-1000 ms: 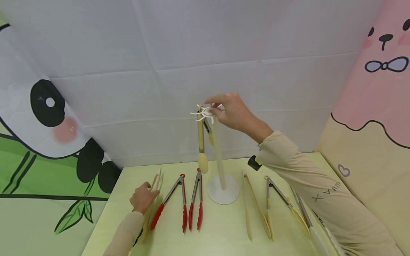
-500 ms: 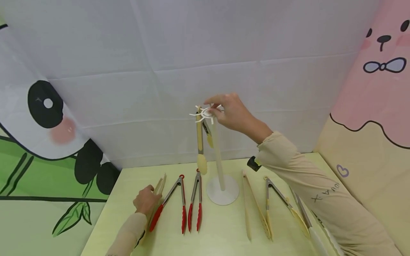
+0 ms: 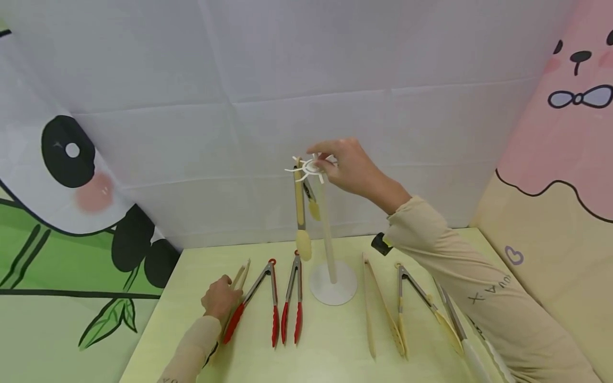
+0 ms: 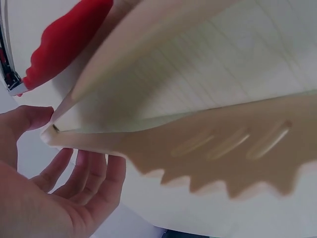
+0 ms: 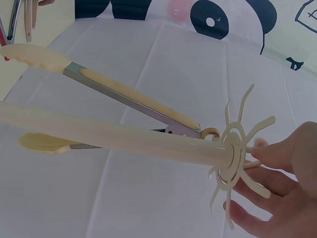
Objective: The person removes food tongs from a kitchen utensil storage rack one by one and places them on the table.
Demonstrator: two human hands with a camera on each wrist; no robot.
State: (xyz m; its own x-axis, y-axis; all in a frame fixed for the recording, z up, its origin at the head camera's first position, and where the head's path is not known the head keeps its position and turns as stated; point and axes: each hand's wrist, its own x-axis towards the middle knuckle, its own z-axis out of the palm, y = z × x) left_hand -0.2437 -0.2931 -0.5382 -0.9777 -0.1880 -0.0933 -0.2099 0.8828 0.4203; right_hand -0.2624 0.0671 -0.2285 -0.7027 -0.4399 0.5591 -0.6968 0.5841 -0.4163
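My left hand [image 3: 222,299] pinches beige tongs [image 4: 163,144] near their joined end, thumb on one side and fingers on the other. The tongs' arms spread apart, and one has a scalloped edge. With thumb and fingers, my right hand [image 3: 351,166] grips the white hook ring [image 5: 232,153] on top of an upright stand [image 3: 328,229]. From one of its hooks hang metal tongs with cream grips and tips [image 3: 300,207], their arms spread. The stand's round white base [image 3: 333,290] is on the table.
Two red-tipped tongs [image 3: 275,314], [image 3: 292,308] lie between the left hand and the base. Right of the base are beige tongs [image 3: 383,308], cream-tipped metal tongs [image 3: 428,300] and white-handled metal tongs [image 3: 462,332]. A white cloth wall [image 3: 230,143] rises behind the table.
My left hand has shifted slightly right and closer to me, carrying the beige tongs along beside the red-tipped pair. The right hand stays at the hook ring.
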